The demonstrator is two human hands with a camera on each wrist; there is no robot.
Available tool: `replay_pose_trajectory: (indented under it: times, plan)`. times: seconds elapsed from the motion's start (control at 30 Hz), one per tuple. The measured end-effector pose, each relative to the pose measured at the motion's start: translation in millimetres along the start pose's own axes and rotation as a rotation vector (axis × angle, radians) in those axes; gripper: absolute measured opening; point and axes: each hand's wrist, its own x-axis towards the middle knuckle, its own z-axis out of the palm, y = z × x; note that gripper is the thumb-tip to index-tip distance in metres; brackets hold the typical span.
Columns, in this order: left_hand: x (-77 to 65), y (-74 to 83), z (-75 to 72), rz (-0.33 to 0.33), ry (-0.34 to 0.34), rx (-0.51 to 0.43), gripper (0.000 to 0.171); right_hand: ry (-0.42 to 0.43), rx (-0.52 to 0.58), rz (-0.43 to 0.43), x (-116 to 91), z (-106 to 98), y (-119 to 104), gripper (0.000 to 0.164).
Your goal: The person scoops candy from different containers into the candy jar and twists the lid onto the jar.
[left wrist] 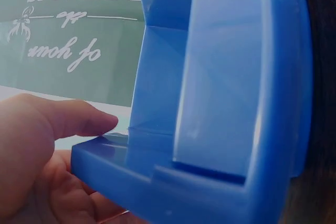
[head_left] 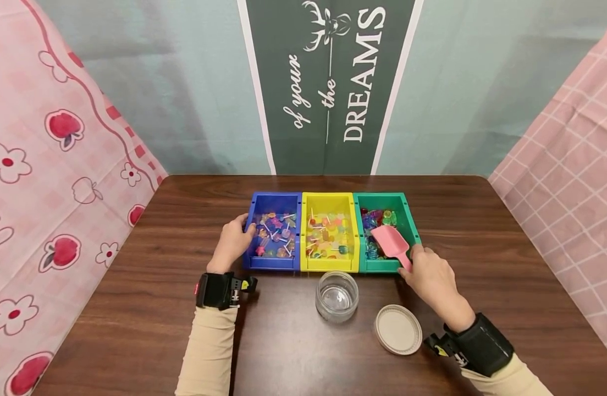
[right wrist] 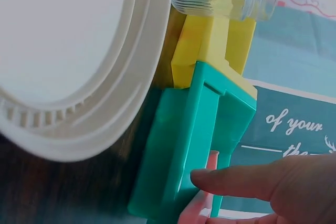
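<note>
My left hand (head_left: 232, 242) grips the left wall of the blue bin (head_left: 272, 264), thumb over the rim and the other fingers outside, as the left wrist view (left wrist: 89, 129) also shows. Inside that bin lie small colourful candy-like pieces, some on white sticks. With my right hand (head_left: 432, 275) I hold a pink scoop (head_left: 391, 241) by its handle, over the green bin (head_left: 382, 201). Shiny coloured gem-like pieces (head_left: 385, 218) lie in this bin, partly hidden under the scoop. In the right wrist view the green front wall hides most of the scoop.
Between the two bins stands a yellow bin (head_left: 330, 265) with more candy-like pieces on sticks. A clear glass jar (head_left: 336, 297), uncapped, stands before it. The jar's cream lid (head_left: 398, 330) lies on the brown table (head_left: 293, 357), near my right wrist. Curtains surround the table.
</note>
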Motion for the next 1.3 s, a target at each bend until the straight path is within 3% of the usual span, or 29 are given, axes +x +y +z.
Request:
replay_pose_trajectory:
  times: [0.67,0.87,1.17,1.3]
  plan:
    - [4.3,-11.2,-4.5,-0.010,-0.089,-0.059,0.043,0.012,0.056,0.014,2.4,1.2,3.3,0.022]
    - [3.6,-12.9,-4.4,-0.019,-0.110,-0.062,0.043,0.000,0.067,0.007,2.4,1.1,3.4,0.028]
    - [5.8,-13.9,-7.6,-0.021,-0.140,-0.066,0.041,0.111,0.088,-0.056,1.0,0.9,3.0,0.022]
    - [6.5,-17.4,-9.9,0.006,-0.165,-0.057,0.040,0.121,0.101,-0.072,0.6,-2.8,2.8,0.020]
